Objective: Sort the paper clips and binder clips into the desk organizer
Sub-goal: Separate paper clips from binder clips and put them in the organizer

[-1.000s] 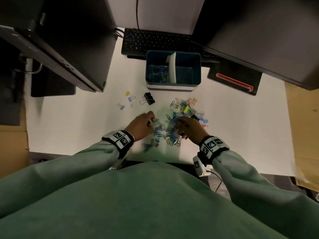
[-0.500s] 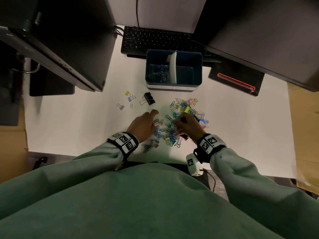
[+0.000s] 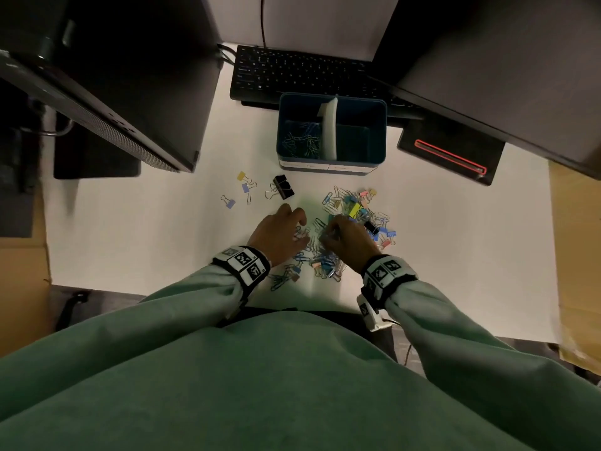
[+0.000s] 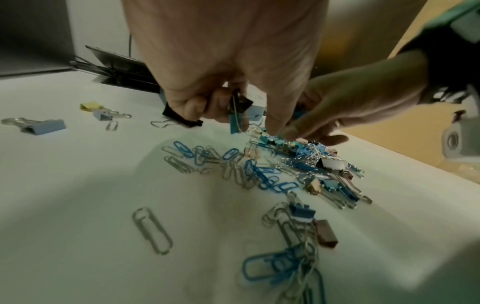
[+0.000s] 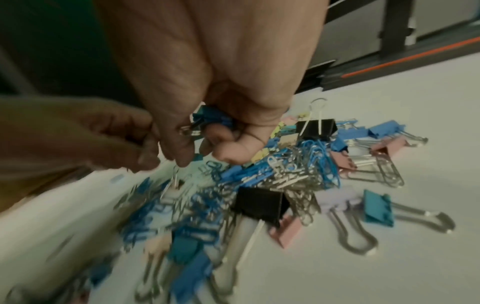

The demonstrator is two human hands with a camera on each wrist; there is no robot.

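Four stray binder clips (image 3: 246, 187), one black and three pastel, lie left of the main clip pile (image 3: 351, 219) that we are working on the white desk (image 3: 130, 242). Just left of that pile, our left hand (image 3: 276, 234) curls its fingers (image 4: 221, 102) round a few binder clips, one black and one teal. Over the pile's middle, our right hand (image 3: 344, 237) curls its fingers (image 5: 221, 133) on a bunch of blue binder clips, thumb reaching down toward the heap. Beyond the pile stands the blue desk organizer (image 3: 331, 100); paper clips (image 3: 302, 138) lie in its left compartment.
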